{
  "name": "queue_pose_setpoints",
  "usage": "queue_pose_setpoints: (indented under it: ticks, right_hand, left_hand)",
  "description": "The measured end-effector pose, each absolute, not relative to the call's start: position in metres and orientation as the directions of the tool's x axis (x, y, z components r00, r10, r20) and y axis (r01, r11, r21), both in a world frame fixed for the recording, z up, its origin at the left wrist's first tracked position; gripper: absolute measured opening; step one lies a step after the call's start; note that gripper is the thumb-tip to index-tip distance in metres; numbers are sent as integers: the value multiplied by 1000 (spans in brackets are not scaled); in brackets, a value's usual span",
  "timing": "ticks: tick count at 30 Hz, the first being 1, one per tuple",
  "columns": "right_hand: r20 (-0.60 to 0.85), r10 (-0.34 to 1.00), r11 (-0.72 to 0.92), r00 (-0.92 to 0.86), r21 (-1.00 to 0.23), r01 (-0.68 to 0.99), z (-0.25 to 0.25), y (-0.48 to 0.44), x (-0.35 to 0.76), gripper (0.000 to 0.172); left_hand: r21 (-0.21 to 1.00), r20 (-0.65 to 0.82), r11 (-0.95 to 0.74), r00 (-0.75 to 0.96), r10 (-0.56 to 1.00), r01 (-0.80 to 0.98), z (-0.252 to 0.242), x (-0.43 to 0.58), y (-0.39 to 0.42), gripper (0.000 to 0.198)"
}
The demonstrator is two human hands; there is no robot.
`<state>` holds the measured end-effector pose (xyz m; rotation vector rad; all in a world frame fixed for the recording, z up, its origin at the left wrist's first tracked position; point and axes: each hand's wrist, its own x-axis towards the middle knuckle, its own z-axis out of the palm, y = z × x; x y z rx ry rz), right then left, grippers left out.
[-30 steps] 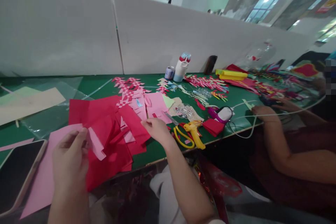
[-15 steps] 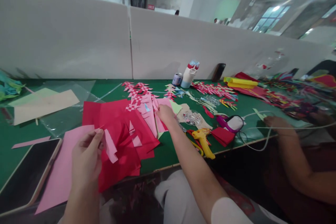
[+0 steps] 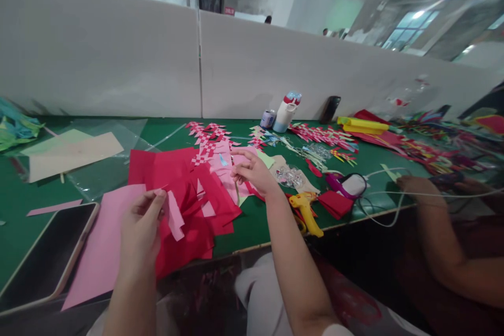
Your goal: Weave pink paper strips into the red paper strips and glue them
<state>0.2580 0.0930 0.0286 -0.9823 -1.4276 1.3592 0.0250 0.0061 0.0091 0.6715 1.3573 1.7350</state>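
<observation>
My left hand point(image 3: 142, 220) pinches a folded pink paper strip point(image 3: 175, 216) between thumb and forefinger, over sheets of red paper point(image 3: 185, 241). A larger pink sheet point(image 3: 100, 252) lies under my left wrist. Farther forward, my right hand point(image 3: 255, 173) hovers at a heap of pink paper pieces point(image 3: 224, 170), its fingers parted and nothing visible in them. Whether a fingertip touches the paper I cannot tell. Behind the heap lies a red-and-pink checkered woven paper piece point(image 3: 208, 139).
A phone point(image 3: 47, 257) lies at the left. To the right are a yellow glue gun point(image 3: 305, 210), a purple-and-white device point(image 3: 346, 185) with cables, a bottle point(image 3: 285, 113) and a can point(image 3: 268, 118). A co-worker's hand point(image 3: 417, 186) rests at the far right.
My right hand's fingers have spread where they were closed at the pink paper. My left hand keeps the pink strip. The whole view has shifted slightly.
</observation>
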Motion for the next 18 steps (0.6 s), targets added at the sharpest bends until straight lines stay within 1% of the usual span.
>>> queue_pose_setpoints:
  ticks: [3, 5, 6, 8, 10, 12, 15, 18]
  right_hand:
    - [61, 957, 40, -282, -996, -78, 37, 87, 254, 25]
    - [52, 950, 23, -307, -995, -97, 40, 85, 253, 18]
    - [55, 940, 21, -337, -994, -104, 40, 84, 253, 19]
    - [68, 914, 26, -399, -994, -111, 39, 81, 254, 27]
    - [71, 903, 26, -424, -994, -109, 35, 78, 256, 33]
    - [46, 908, 9, -416, -996, -91, 27, 75, 259, 32]
    - [-12, 902, -16, -432, -1000, -7, 17, 73, 264, 30]
    - [-4, 896, 32, -443, -997, 74, 14, 71, 266, 24]
  left_hand:
    - [968, -62, -76, -520, 852, -240, 6, 24, 6, 28]
    - [969, -60, -74, -515, 855, -236, 4, 24, 6, 26]
    - [967, -60, -78, -514, 855, -242, 4, 23, 6, 26]
    - [962, -59, -90, -521, 851, -256, 4, 23, 6, 26]
    - [961, -62, -94, -532, 844, -261, 7, 24, 5, 27]
    - [960, -69, -94, -548, 834, -263, 11, 24, 4, 28]
    - [952, -85, -98, -562, 823, -289, 16, 20, 3, 29]
    - [960, -63, -101, -549, 834, -263, 15, 14, 0, 28]
